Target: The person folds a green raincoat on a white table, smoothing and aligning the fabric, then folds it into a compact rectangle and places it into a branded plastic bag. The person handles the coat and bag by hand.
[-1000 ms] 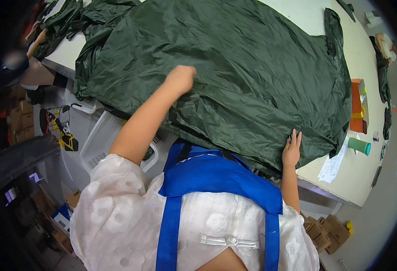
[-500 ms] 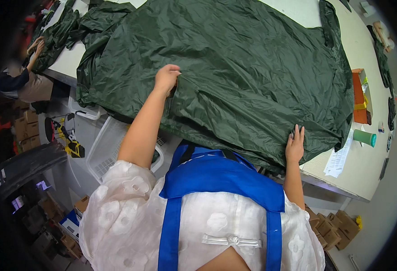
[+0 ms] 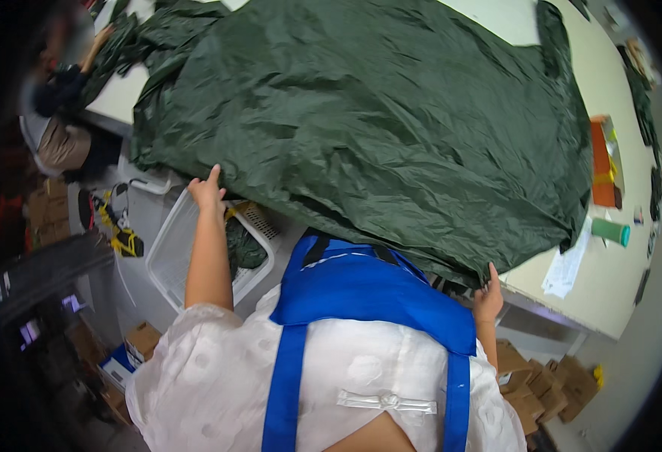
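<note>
A large dark green raincoat-like garment (image 3: 376, 120) of thin, shiny, creased fabric lies spread over the white table, its near edge hanging over the front. My left hand (image 3: 209, 193) holds that edge at the left, with a finger extended along the cloth and the other fingers partly hidden. At the near right corner, my right hand (image 3: 487, 300) grips the same edge, index finger pointing up and the rest curled, partly under the fabric. A narrow sleeve-like part (image 3: 553, 41) stretches toward the far right.
Below the table at left stands a white plastic basket (image 3: 171, 260) with dark green cloth inside. On the white table (image 3: 606, 290) to the right are an orange box (image 3: 603, 162), a green cylinder (image 3: 610, 231) and paper sheets (image 3: 567, 267). Another person (image 3: 63, 143) handles green fabric at far left.
My left hand has moved from the middle of the fabric down and left to its near edge. My right hand has slid nearer, from lying flat on top to the near corner.
</note>
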A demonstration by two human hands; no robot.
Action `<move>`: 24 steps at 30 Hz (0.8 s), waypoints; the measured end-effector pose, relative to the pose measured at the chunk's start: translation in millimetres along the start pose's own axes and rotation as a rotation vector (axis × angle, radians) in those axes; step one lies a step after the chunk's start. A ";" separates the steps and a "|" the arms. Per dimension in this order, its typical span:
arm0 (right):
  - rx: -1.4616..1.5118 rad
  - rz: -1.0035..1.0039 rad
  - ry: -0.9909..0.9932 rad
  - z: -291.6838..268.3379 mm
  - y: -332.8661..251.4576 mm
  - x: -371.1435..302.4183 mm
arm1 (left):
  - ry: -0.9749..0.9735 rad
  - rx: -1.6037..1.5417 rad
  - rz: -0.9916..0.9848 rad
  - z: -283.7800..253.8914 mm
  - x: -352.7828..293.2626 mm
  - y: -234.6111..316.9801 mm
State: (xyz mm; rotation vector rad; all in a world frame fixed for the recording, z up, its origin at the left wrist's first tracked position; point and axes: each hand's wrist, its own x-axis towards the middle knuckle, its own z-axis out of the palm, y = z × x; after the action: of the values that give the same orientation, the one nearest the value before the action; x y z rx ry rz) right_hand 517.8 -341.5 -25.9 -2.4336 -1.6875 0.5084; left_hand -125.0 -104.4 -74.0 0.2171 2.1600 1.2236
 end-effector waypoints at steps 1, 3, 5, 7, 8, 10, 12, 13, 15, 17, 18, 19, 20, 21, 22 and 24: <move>0.008 0.052 -0.027 2.2 4.4 2.1 | -0.043 -0.065 -0.073 0.1 10.2 2.1; 0.053 -0.240 0.105 3.2 8.3 7.8 | -0.100 -0.191 -0.103 -7.1 19.2 3.8; 0.028 -0.258 0.031 3.1 14.6 9.9 | -0.091 -0.178 -0.108 -16.1 22.3 8.9; 0.065 -0.138 -0.064 -12.9 -0.6 12.2 | -0.058 -0.276 -0.045 -19.6 9.5 14.0; 0.082 -0.076 -0.111 -19.7 -5.4 12.4 | -0.071 -0.259 -0.056 -29.5 3.1 20.6; 0.252 -0.120 -0.128 -14.1 37.1 12.1 | -0.158 -0.360 0.010 -39.4 -16.0 37.0; 0.339 0.152 -0.263 -28.0 75.0 13.2 | -0.370 -0.563 0.014 -65.2 6.3 40.2; 0.587 0.082 -0.113 -38.8 71.4 15.9 | -0.427 -0.591 -0.002 -64.0 -2.3 57.4; 0.654 0.310 -0.061 -89.9 56.6 36.4 | -0.523 -0.641 0.019 -44.1 -48.4 125.6; 0.445 0.413 -0.032 -139.6 16.4 78.8 | -0.656 -0.599 0.028 -15.4 -40.9 168.3; 0.392 0.134 0.110 -141.9 27.7 101.6 | -0.731 -0.656 0.067 4.1 -15.4 184.2; 0.405 0.091 0.129 -145.1 33.1 130.6 | -0.801 -0.726 0.089 32.8 7.8 199.9; 0.345 -0.001 0.150 -149.5 13.1 161.3 | -0.857 -0.731 0.073 63.7 20.7 213.9; 0.274 0.035 0.145 -143.6 33.3 191.5 | -0.820 -0.700 0.080 111.3 11.0 229.2; 0.152 0.113 0.248 -137.1 -1.1 212.9 | -0.723 -0.587 0.095 138.0 2.2 234.2; 0.028 0.122 0.263 -120.4 0.9 252.6 | -0.585 -0.208 0.233 193.2 -46.6 230.9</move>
State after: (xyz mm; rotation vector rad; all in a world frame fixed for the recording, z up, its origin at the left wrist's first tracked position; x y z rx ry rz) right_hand 640.2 -97.9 36.6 -2.4659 -1.4258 0.2115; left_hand -9.6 140.7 65.4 0.6619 1.5240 1.3022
